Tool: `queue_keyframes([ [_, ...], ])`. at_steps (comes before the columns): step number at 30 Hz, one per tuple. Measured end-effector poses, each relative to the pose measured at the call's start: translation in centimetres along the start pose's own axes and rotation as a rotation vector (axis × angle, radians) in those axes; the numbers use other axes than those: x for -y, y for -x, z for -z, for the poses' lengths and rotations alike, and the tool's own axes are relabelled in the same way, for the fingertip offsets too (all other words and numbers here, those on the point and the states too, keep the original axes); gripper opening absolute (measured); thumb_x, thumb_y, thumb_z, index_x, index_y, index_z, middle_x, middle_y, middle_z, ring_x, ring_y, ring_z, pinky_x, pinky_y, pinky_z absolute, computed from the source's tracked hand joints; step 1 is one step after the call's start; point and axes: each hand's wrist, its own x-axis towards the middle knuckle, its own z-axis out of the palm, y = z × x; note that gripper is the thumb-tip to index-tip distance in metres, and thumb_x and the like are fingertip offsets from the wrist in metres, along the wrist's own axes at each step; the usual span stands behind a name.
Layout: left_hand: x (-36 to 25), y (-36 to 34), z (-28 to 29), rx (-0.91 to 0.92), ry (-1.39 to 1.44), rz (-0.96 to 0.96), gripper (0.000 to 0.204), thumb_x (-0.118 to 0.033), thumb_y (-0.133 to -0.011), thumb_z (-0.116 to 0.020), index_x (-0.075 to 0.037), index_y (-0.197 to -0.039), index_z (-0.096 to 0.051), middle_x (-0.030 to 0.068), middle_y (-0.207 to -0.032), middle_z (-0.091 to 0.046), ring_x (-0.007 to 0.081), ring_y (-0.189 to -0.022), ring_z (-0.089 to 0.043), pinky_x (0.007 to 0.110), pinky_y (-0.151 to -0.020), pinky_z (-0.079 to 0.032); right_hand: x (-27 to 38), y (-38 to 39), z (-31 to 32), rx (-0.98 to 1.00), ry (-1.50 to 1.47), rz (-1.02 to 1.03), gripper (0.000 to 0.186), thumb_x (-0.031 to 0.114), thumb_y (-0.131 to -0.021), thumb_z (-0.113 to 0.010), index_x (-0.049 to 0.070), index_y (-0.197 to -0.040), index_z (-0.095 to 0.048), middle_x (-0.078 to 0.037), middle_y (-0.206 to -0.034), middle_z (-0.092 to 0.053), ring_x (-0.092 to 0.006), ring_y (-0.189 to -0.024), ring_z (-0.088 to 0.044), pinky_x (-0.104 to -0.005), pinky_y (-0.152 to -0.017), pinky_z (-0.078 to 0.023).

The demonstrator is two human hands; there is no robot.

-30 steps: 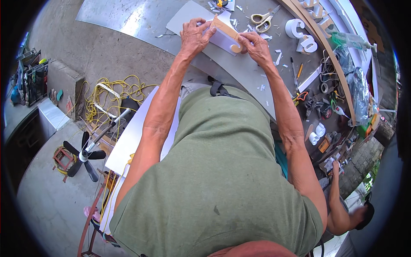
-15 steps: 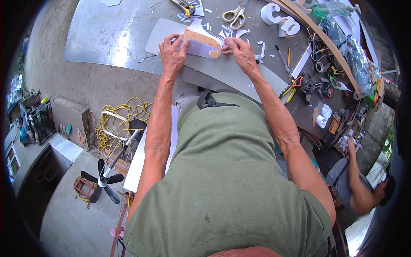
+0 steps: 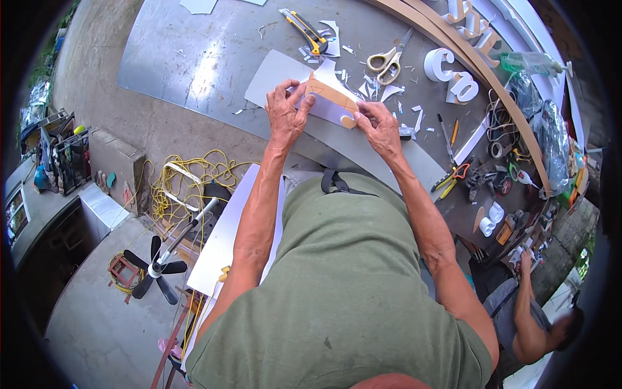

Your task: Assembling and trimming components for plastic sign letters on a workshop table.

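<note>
My left hand (image 3: pixel 287 115) pinches the left end of a pale strip with its thumb and fingers, beside a tan cut-out (image 3: pixel 327 89) with pencil lines and a hooked end. My right hand (image 3: pixel 381 131) has its thumb and fingers closed on the right end of the tan cut-out. Both pieces lie over a grey board (image 3: pixel 260 79) on the metal table (image 3: pixel 162 48). A white offcut (image 3: pixel 327 68) sticks out behind the cut-out. Beyond it are a yellow utility knife (image 3: pixel 303 31) and cream-handled scissors (image 3: pixel 382 65), among white scraps.
White-and-tan letters (image 3: pixel 459 84) and a curved brown strip (image 3: pixel 518 97) run along the right, with pens, pliers (image 3: pixel 447 188), cables and a bottle (image 3: pixel 528 63). A co-worker (image 3: pixel 525 324) is at lower right. Yellow cord (image 3: pixel 188 168) and a black fan (image 3: pixel 155 269) lie at left.
My right fingers, slightly off the cut-out's end half a second ago, are back on it. The view has shifted, so the table, hands and surroundings sit differently in the frame.
</note>
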Motion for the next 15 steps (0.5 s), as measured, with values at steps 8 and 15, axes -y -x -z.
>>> queue_keyframes([
  [8,-1.0,-0.1,1.0,0.055,-0.021,-0.003,0.045,-0.045,-0.099,-0.066,-0.014,-0.131,-0.071,0.0027,-0.128,-0.059,0.0247,-0.108,-0.051,0.041,-0.098,-0.042,3.7,-0.4,-1.3,-0.002,0.362,0.066,0.05,0.035,-0.086,-0.079,0.002,-0.123,-0.068,-0.014,-0.113,-0.064,-0.0296,-0.09,-0.07,-0.0411,-0.077,-0.058],
  [15,-1.1,-0.6,3.5,0.101,-0.202,-0.129,0.064,-0.025,-0.076,-0.085,-0.011,-0.135,-0.064,0.0044,-0.129,-0.058,0.0296,-0.118,-0.051,0.045,-0.097,-0.042,3.1,-1.7,-1.1,-0.045,0.505,0.087,0.035,0.028,-0.087,-0.075,0.001,-0.107,-0.068,-0.018,-0.1,-0.063,-0.0359,-0.083,-0.067,-0.0479,-0.074,-0.055],
])
